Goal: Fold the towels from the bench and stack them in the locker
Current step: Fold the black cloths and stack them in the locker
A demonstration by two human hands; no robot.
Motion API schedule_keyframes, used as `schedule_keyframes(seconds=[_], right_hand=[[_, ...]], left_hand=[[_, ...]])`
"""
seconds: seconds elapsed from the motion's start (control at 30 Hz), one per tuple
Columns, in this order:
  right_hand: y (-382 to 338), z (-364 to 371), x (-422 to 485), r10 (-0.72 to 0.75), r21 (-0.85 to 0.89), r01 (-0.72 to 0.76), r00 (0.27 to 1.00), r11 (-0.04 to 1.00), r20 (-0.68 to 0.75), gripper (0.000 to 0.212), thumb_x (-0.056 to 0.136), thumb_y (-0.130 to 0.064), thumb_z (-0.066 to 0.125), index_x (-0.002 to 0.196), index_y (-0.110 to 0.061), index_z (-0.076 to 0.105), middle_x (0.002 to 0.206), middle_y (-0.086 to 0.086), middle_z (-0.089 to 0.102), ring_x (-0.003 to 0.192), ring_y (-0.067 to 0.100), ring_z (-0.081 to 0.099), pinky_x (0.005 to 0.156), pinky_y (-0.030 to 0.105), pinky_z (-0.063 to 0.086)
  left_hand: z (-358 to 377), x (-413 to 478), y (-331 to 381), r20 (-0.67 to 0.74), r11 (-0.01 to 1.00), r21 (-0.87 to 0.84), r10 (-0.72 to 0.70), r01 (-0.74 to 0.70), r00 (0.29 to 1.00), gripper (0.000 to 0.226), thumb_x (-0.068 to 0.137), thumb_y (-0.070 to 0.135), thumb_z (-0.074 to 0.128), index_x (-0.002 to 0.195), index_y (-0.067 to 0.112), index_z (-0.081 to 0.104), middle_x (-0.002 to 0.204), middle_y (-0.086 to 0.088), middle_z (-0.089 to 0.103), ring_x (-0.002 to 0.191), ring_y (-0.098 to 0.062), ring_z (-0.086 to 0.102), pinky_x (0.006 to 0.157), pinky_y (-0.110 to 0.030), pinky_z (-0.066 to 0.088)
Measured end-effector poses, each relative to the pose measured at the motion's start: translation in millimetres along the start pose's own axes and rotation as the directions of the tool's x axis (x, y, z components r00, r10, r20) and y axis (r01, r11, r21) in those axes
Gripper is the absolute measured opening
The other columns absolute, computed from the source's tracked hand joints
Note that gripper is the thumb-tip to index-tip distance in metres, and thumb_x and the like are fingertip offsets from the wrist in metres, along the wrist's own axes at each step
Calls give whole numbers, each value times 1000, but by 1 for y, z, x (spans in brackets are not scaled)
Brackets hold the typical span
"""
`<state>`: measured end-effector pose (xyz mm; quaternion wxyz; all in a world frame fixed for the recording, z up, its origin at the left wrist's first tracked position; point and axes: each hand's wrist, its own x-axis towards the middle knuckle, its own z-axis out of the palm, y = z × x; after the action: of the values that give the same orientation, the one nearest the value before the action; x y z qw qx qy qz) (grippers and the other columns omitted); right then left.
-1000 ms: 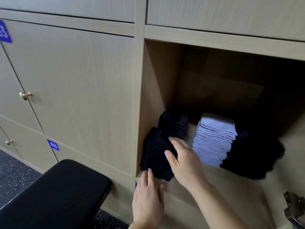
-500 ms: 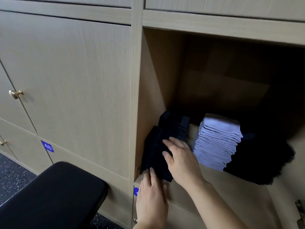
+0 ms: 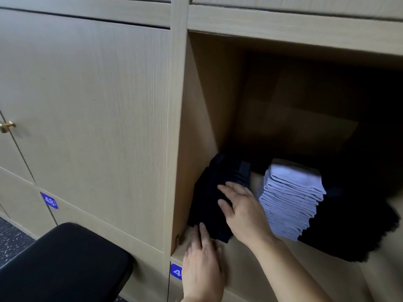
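Stacking step: my right hand (image 3: 242, 212) lies flat, fingers straight, on the dark towels (image 3: 207, 197) by the locker's (image 3: 202, 127) left wall; my left hand (image 3: 202, 262) rests flat on its floor, touching the pile's front; next, I'd guess, square the pile, then turn to the bench (image 3: 61, 264).

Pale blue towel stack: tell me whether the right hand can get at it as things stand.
Probably yes. The right hand lies flat on the dark towels just beside the pale blue towel stack, the locker stands open, and nothing sits between them.
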<state>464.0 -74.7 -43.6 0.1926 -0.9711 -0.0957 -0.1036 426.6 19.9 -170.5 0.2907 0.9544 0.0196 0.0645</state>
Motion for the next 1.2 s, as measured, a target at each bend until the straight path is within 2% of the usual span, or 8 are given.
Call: schedule_keyframes(seconds=[0.07,0.13,0.23,0.67,0.87,1.0,1.1,1.2], right_hand=[[2,0,3,-2,-3,2,1000,1000,-1,44,101,-32,41,146,-28,39,153,-9,32,141,10,24,112,23,24],[3,1,5,-5,-5,5,1000,1000,-2,45,102,-32,41,146,-28,39,153,-9,32,141,9,24,112,23,24],[5,2,6,-5,-10,5,1000,1000,-7,45,102,-32,41,146,-28,39,153,-9,32,141,9,24,111,23,25],[5,3,9,2,-18,-2,1000,1000,2,46,102,-33,41,147,-28,37,154,-9,31,141,9,23,112,25,27],[-3,-7,2,50,-5,-50,997,999,53,55,101,-33,44,152,-28,25,159,-8,21,146,11,16,115,26,22],[-19,-31,-14,110,-43,-110,994,993,-11,47,100,-33,44,146,-26,39,148,-4,41,135,16,38,104,30,38],[-42,-56,-35,146,-49,-148,988,988,-40,40,98,-32,46,137,-25,50,137,-2,51,123,21,49,93,32,43],[-75,-80,-62,132,-41,-135,989,990,-58,37,97,-31,48,133,-25,54,132,-2,54,119,22,51,88,32,42]], left_hand=[[-9,0,3,6,998,-57,10,-10,1000,91,76,42,78,148,4,37,141,-21,52,98,-21,70,78,-30,56],[-16,-1,7,20,996,-81,33,-31,999,78,100,42,43,156,14,-4,163,-10,10,135,-19,45,106,-28,37],[-24,1,11,20,996,-85,12,-10,1000,73,103,43,31,154,17,-16,164,-3,-4,144,-17,29,112,-26,28],[-35,1,11,126,999,-37,14,-10,992,70,104,42,30,155,20,-13,165,-2,-2,146,-16,26,113,-26,28],[-66,-7,16,166,999,-11,33,-32,986,65,105,39,31,157,21,-4,165,2,5,147,-16,23,117,-29,23],[-109,-24,20,133,995,12,96,-99,986,55,104,40,32,154,20,18,154,5,29,140,-13,32,109,-24,33],[-156,-47,24,71,993,45,104,-107,992,33,102,41,37,131,26,45,129,9,47,124,-14,45,95,-28,44],[-203,-75,25,4,996,35,79,-79,997,35,102,42,40,130,23,49,132,8,51,125,-15,45,96,-31,44]])
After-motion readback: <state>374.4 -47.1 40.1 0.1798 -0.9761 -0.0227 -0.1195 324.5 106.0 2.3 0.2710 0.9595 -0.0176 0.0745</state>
